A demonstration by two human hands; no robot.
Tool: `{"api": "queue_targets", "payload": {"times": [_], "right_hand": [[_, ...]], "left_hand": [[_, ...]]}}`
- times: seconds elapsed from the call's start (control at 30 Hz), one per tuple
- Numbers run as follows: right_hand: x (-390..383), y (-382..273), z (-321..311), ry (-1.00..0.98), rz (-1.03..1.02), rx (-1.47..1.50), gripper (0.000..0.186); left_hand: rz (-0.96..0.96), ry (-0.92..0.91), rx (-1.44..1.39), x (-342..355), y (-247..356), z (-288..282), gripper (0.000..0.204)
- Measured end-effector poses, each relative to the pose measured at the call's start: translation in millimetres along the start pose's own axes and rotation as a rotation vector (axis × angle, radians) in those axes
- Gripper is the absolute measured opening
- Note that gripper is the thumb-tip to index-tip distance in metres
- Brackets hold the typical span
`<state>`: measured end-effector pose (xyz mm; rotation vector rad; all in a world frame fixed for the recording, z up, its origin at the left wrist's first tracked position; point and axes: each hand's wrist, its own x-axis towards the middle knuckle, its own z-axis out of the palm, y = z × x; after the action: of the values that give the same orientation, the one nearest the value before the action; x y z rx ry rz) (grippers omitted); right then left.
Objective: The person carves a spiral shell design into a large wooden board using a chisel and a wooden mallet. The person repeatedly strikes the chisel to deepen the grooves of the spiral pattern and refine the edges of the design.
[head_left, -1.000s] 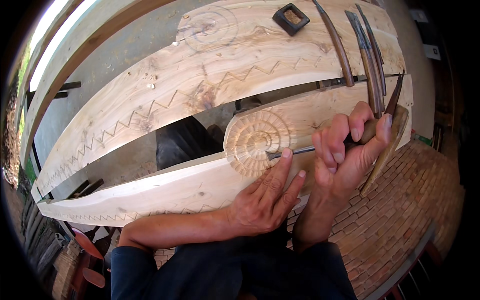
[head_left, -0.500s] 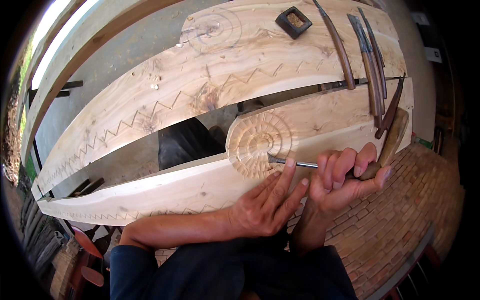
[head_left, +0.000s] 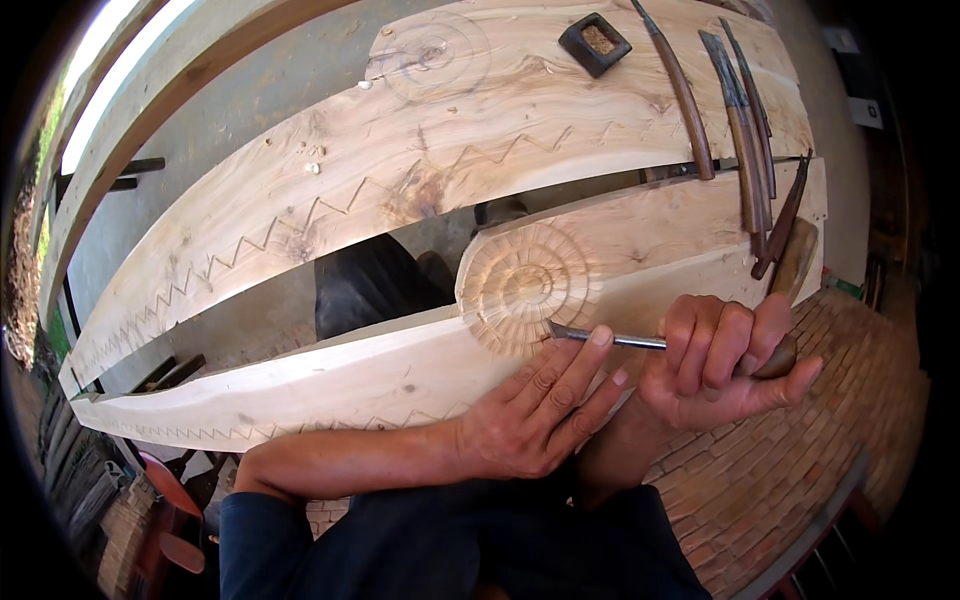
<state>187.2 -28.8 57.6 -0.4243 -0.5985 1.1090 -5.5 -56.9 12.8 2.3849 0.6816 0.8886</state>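
My right hand is closed around the wooden handle of a wood chisel. The handle's rounded end shows past my fingers, and the thumb points out to the right. The steel blade reaches left, its flared edge at the lower rim of a round rosette carved in rings of small notches. My left hand lies with fingers stretched out on the near edge of the pale wooden board; its index fingertip touches the blade near the edge.
Behind lies a second curved board with a zigzag line and a pencilled circle. Several wooden-handled chisels and a small dark square box rest on it. A wooden mallet-like piece lies at the right end. Brick paving shows below.
My right hand and the chisel have moved a little right and toward me, the blade's edge leaving the middle rings for the rosette's lower rim. My left fingers have shifted slightly with it.
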Motion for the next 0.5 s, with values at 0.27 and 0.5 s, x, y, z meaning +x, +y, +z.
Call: {"api": "queue_targets", "payload": {"times": [0.27, 0.5], "right_hand": [[-1.4, 6.7, 7.0, 0.254, 0.057, -0.167, 0.062], [4.7, 9.9, 5.8, 0.264, 0.084, -0.153, 0.063]], "left_hand": [[-0.028, -0.021, -0.005, 2.3, 0.2, 1.6, 0.045], [-0.046, -0.055, -0.011, 3.4, -0.8, 0.7, 0.052]]}}
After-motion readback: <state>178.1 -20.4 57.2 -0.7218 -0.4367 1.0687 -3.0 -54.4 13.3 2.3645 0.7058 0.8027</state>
